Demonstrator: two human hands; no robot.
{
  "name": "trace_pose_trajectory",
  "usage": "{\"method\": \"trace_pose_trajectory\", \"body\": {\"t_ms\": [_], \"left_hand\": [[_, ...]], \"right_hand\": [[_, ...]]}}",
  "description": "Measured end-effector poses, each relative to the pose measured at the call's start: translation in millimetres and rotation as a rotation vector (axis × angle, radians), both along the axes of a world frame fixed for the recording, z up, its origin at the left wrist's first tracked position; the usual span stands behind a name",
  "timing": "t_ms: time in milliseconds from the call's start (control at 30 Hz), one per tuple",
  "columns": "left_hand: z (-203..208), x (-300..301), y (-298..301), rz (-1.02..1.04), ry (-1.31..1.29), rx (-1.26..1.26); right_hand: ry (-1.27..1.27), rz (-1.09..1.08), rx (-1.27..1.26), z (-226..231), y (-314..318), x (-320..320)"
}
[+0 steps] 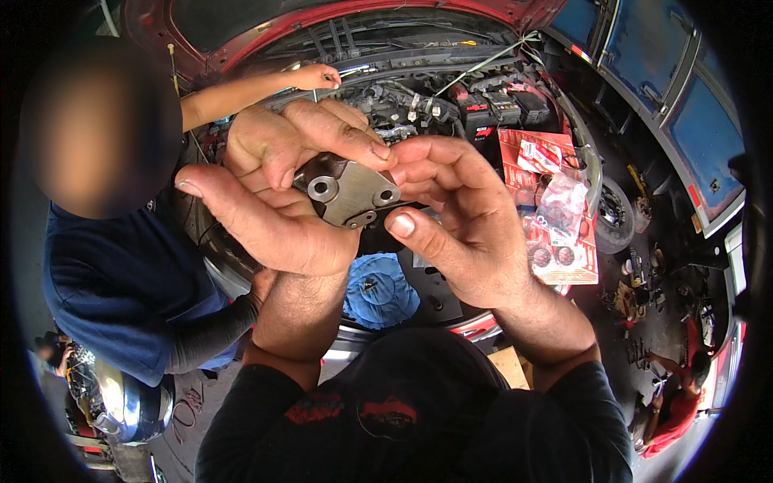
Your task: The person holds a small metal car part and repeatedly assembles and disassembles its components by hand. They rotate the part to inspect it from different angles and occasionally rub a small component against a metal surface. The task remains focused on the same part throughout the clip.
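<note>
Close in front of me, my left hand is palm up and closed around a grey metal part that looks like a chain tensioner. The part has a flat face, two round bolt holes and a small lever plate at its lower edge. My right hand curls its fingers against the part's right end, with the thumb just below that end. Beneath the hands, a blue cloth or glove lies at the front of the car, with a small brass-coloured piece on it.
An open engine bay under a raised red hood spreads ahead, with a battery at its right. Red-and-white packaging with clear bags lies right of my hands. At left a co-worker in dark blue reaches an arm over the bay.
</note>
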State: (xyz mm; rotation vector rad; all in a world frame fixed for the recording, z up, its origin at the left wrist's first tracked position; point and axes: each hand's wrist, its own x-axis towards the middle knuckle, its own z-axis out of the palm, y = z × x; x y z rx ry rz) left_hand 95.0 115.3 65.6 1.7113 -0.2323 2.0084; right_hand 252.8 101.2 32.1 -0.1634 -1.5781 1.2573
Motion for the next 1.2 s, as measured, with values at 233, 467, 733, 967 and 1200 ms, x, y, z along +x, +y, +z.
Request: {"method": "trace_pose_trajectory", "body": {"t_ms": [233,467,733,967,1200], "left_hand": [[-8,6,-5,-0.020,-0.044,-0.129],[-17,5,-1,0.083,-0.151,-0.325],[-60,9,10,0.253,-0.060,-0.566],[-180,-6,-28,0.243,0.050,-1.030],[-315,-21,-81,0.057,0.032,-1.781]], "right_hand": [[0.040,0.155,-0.167,-5,-3,-8],[-0.012,0.082,-0.162,-12,3,-18],[-0.135,0.089,-0.320,-37,21,-28],[-0.709,0.210,-0.723,-132,1,-20],[-1.040,0.088,-0.561,-226,-38,-23]]}}
